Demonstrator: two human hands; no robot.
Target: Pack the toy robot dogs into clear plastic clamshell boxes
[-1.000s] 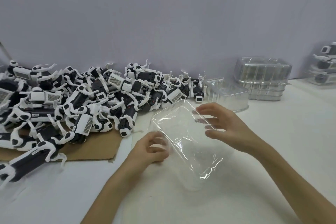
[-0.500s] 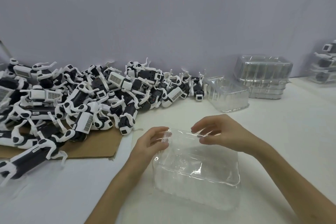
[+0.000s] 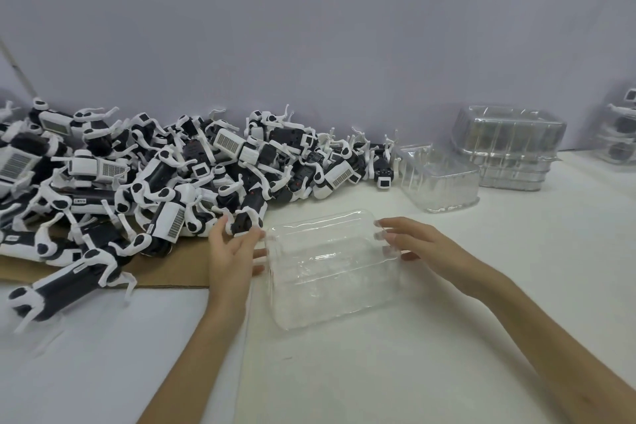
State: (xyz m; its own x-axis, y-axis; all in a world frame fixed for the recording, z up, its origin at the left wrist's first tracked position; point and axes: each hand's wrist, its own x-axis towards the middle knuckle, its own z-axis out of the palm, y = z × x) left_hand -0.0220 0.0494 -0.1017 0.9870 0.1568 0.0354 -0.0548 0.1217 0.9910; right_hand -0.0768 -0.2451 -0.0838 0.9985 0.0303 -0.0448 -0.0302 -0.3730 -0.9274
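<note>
A clear plastic clamshell box (image 3: 330,262) lies with nothing in it on the white table, in the middle of the view. My left hand (image 3: 230,251) is at its left side with fingers spread, the thumb by the box's left rim and the fingertips at the nearest black-and-white toy robot dog (image 3: 246,217). My right hand (image 3: 420,244) is at the box's right end, straight fingertips touching the rim. A big pile of toy robot dogs (image 3: 165,172) covers the left half of the table.
Brown cardboard (image 3: 172,272) lies under the pile. One loose clear box (image 3: 437,179) stands behind, a stack of clear boxes (image 3: 509,148) to its right. Boxes with dogs inside (image 3: 619,134) sit at the far right edge. A grey wall backs the table (image 3: 447,337).
The clear box, held up and tilted a second ago, now lies flat on the table. My left hand has left it and moved left to the nearest dog.
</note>
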